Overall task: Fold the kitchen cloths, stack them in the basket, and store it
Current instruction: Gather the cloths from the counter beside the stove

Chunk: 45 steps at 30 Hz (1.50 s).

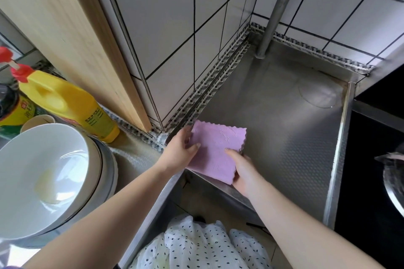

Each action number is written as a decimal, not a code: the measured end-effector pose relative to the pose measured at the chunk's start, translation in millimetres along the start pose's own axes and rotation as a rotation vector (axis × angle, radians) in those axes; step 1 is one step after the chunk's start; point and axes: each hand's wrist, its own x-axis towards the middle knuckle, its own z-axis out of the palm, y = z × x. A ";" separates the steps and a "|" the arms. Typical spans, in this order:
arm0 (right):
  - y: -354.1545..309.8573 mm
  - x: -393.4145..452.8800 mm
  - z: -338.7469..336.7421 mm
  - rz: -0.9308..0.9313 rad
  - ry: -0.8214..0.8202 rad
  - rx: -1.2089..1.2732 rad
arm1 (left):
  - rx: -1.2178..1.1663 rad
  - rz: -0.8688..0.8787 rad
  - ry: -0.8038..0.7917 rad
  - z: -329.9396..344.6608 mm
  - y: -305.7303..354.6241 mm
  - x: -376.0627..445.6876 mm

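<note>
A folded purple kitchen cloth (215, 148) with scalloped edges lies at the near left corner of the steel counter (284, 120). My left hand (178, 152) holds its left edge, thumb on top and fingers under the cloth. My right hand (241, 170) grips its near right corner, thumb pressed on the top face. No basket is in view.
A stack of white bowls (41, 177) stands at the left, with a yellow detergent bottle (65, 102) and a dark bottle behind it. A wooden board (72, 35) leans on the tiled wall. A metal pole (277, 6) rises at the counter's back. A black hob (378, 159) lies at the right.
</note>
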 end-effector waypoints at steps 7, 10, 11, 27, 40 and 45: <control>2.6 -33.9 -44.9 -0.043 -0.068 0.049 | -0.429 -0.193 -0.251 1.0 33.7 -14.5; 5.3 -53.8 -67.6 -0.065 -0.065 0.121 | -0.554 -0.322 -0.512 11.1 46.1 -18.9; 8.4 -60.2 -75.4 -0.073 -0.067 0.145 | -0.576 -0.333 -0.566 16.4 48.2 -20.6; 112.1 -185.6 -242.7 -0.318 0.147 0.476 | -0.322 -0.271 -1.020 182.3 105.1 -109.8; 228.5 -286.9 -353.5 -0.417 0.437 0.836 | -0.006 -0.225 -1.355 334.5 129.7 -232.5; 259.8 -304.9 -369.4 -0.450 0.522 0.987 | 0.206 -0.146 -1.407 381.4 141.8 -255.3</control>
